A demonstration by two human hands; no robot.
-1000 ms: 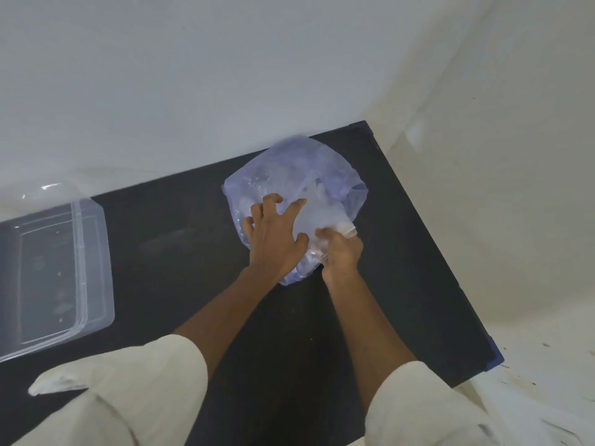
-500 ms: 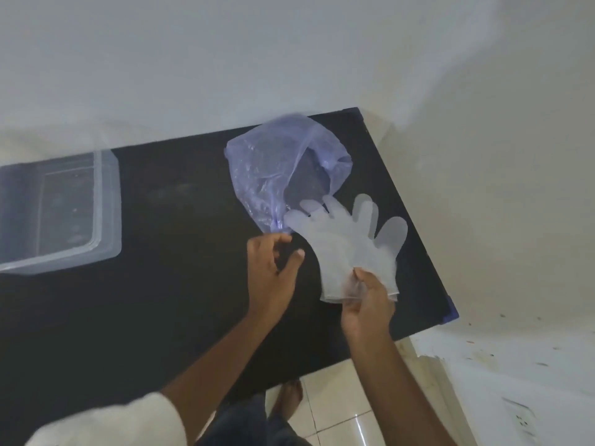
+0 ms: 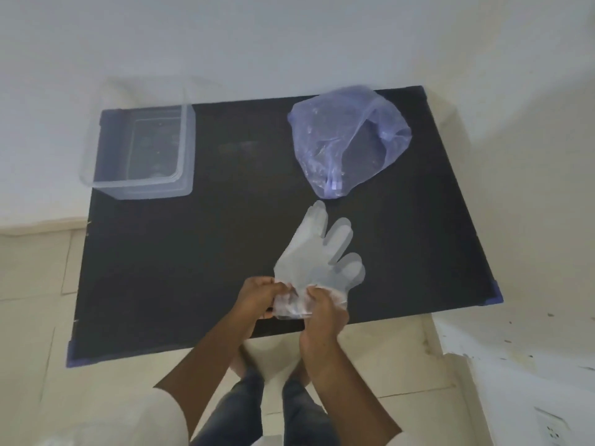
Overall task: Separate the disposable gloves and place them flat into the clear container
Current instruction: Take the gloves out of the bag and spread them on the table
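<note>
The disposable gloves (image 3: 317, 255) are held above the near part of the black tabletop (image 3: 225, 252), fingers spread and pointing away from the person, toward the bag. They are translucent and overlap, so how many layers there are is hard to make out. Both hands pinch the bunched cuff end: the left hand (image 3: 260, 300) grips its left side, the right hand (image 3: 323, 312) its right side, and the crumpled film partly covers the fingertips of both. The purple plastic bag (image 3: 347, 140) lies beyond the gloves on the far right of the tabletop, slumped, its contents unclear through the wrinkled film. The clear container (image 3: 141, 152) sits at the far left corner, well apart from the gloves, open-topped; its far rim fades into the pale wall (image 3: 289, 43) and whatever is inside cannot be told.
</note>
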